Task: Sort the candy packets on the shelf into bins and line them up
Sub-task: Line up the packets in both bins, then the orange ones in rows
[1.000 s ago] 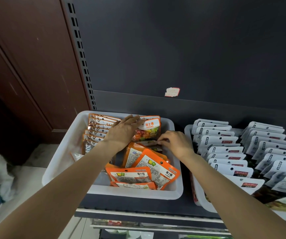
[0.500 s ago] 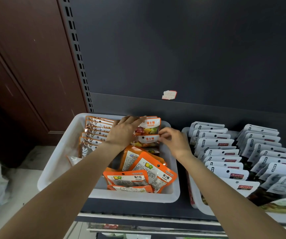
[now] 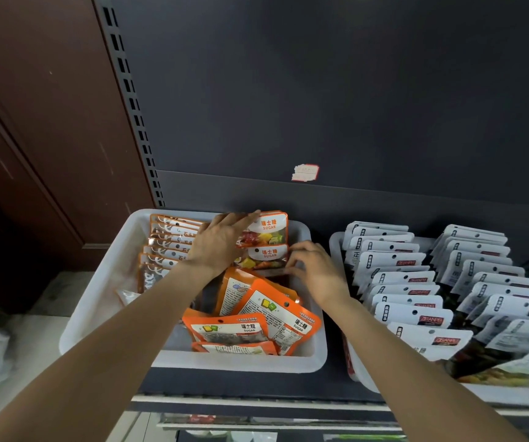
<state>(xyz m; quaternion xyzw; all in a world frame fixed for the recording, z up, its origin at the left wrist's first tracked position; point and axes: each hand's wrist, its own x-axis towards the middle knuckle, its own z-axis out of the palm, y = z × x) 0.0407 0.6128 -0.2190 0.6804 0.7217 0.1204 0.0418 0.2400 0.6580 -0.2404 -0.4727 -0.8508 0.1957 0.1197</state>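
Your left hand point(image 3: 221, 244), fingers straight, braces the upright orange-topped SUGAR candy packets point(image 3: 271, 229) at the back of the white plastic bin point(image 3: 103, 301) while your right hand point(image 3: 315, 269) pinches the front packet's edge, squaring the row.

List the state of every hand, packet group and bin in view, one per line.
left hand: flat against the rear upright SUGAR packets.
right hand: fingers pinch the front upright SUGAR packet.
loose orange packets: tumbled, unsorted.
left bin: partly lined up.
white packets: standing in rows.
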